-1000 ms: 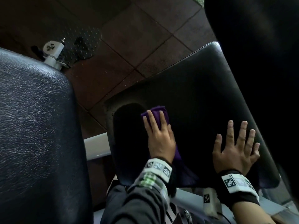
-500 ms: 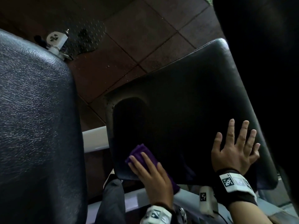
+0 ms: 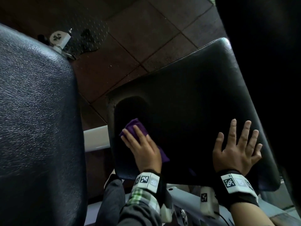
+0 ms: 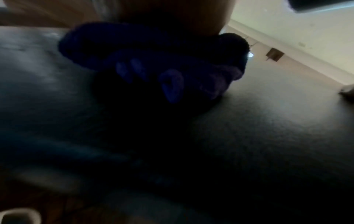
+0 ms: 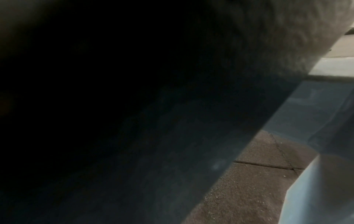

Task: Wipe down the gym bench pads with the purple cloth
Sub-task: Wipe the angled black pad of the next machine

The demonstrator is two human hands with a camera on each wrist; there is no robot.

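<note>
A black bench pad (image 3: 192, 101) slopes across the middle of the head view. My left hand (image 3: 141, 144) lies flat on the folded purple cloth (image 3: 133, 126) and presses it against the pad's left part, beside a recessed oval. In the left wrist view the cloth (image 4: 172, 81) bunches under the palm on the dark pad (image 4: 268, 121). My right hand (image 3: 237, 147) rests flat on the pad's right side with its fingers spread and holds nothing. The right wrist view shows only the dark pad (image 5: 134, 121) and floor.
A large black padded cushion (image 3: 35, 119) fills the left side. Another dark pad (image 3: 268, 62) rises at the right. A white frame bar (image 3: 96, 137) runs between the pads. Brown floor tiles (image 3: 143, 35) and a metal footplate (image 3: 84, 38) lie beyond.
My left hand drew the cloth down to the pad's lower left edge, then pushed it back up and to the right. The right hand stayed in place.
</note>
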